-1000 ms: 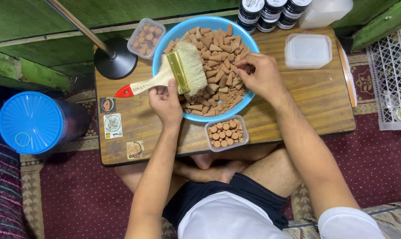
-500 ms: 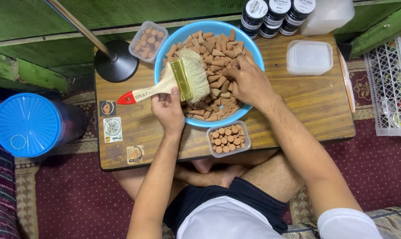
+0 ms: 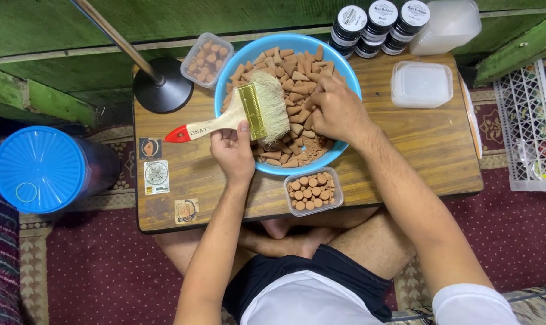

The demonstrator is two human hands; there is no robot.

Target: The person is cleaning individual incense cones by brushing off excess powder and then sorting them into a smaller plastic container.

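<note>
Item: blue bowl (image 3: 345, 72) of brown cones (image 3: 297, 129), centre of a low wooden table (image 3: 429, 150). Left hand (image 3: 232, 150) closed around the wide brush (image 3: 249, 111), bristles lying over the cones. Right hand (image 3: 336, 111) curled narrow in the pile, fingertips pinching cones; exact grip cannot be told. Step in hand, by judgement: picking cones for brushing; next calls for lifting one clear of the heap toward the bristles. Filled tub (image 3: 313, 191) at 6 o'clock, touching the bowl; second tub (image 3: 205, 59) at 10; lamp base (image 3: 163, 91) at 9; empty tubs (image 3: 421, 84) at 3. Open wood at 4 o'clock.
</note>
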